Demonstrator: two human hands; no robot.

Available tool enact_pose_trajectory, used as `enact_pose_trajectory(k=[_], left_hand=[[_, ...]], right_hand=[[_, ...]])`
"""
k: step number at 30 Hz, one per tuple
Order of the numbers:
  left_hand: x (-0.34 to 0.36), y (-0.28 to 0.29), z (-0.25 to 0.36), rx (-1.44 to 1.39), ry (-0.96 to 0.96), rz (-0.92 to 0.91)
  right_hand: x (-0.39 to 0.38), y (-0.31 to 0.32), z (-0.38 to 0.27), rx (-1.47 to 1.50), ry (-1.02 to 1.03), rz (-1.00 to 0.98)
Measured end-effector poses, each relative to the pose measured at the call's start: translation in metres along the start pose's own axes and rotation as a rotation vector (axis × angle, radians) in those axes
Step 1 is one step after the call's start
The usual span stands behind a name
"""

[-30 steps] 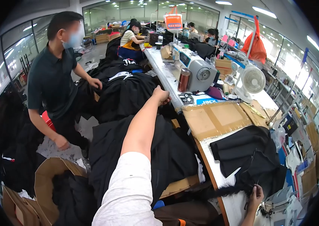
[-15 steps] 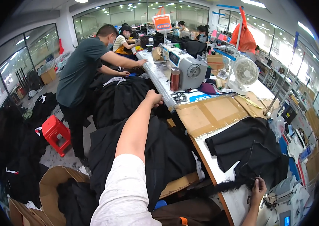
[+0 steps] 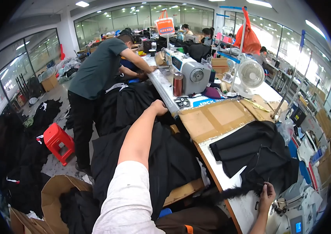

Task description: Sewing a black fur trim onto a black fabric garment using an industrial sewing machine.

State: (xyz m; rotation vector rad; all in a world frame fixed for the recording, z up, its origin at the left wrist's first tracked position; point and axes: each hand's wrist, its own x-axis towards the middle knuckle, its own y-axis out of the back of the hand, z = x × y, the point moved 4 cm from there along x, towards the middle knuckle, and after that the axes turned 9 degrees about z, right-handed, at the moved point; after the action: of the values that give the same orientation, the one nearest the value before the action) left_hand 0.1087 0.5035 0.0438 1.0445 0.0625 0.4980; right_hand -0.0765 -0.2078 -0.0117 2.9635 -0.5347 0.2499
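My left hand is stretched forward over the heap of black garments, close to the edge of the sewing table. Its fingers are curled in, and whatever they hold, if anything, is hidden. At the lower right my right hand pinches a thin pointed tool, too small to name surely. That hand is beside a black garment piece spread on the white tabletop. A strip of black fluffy trim runs from near this hand over the table's edge.
A sewing machine, a red-brown flask and a white fan stand on the table behind a cardboard sheet. A co-worker bends over the far end of the heap. A red stool and an open carton are at left.
The co-worker has leaned further forward and to the right, head lower. My left hand remains by the table edge, slightly lower in view. My right hand has barely moved.
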Motion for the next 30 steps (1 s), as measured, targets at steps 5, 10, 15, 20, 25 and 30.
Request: enact_pose_trajectory(k=[5, 10, 15, 20, 25, 30], left_hand=[[-0.004, -0.002, 0.001, 0.028, -0.028, -0.010], [-0.002, -0.001, -0.002, 0.017, 0.038, -0.046], [-0.012, -0.011, 0.019, 0.100, -0.093, -0.061], [-0.062, -0.025, 0.095, -0.105, -0.456, -0.404], [-0.207, -0.017, 0.273, -0.369, -0.618, -0.470], [-0.312, -0.092, 0.375, -0.739, -1.028, -0.411]], right_hand=[[0.003, 0.000, 0.003, 0.018, 0.007, -0.006], [0.001, -0.001, 0.002, 0.030, 0.010, 0.003], [-0.002, 0.012, 0.001, -0.009, 0.008, -0.006], [0.002, 0.009, 0.009, -0.066, 0.016, 0.030], [-0.001, -0.007, -0.007, -0.037, -0.049, -0.035], [-0.001, -0.014, -0.008, 0.236, -0.129, -0.007]])
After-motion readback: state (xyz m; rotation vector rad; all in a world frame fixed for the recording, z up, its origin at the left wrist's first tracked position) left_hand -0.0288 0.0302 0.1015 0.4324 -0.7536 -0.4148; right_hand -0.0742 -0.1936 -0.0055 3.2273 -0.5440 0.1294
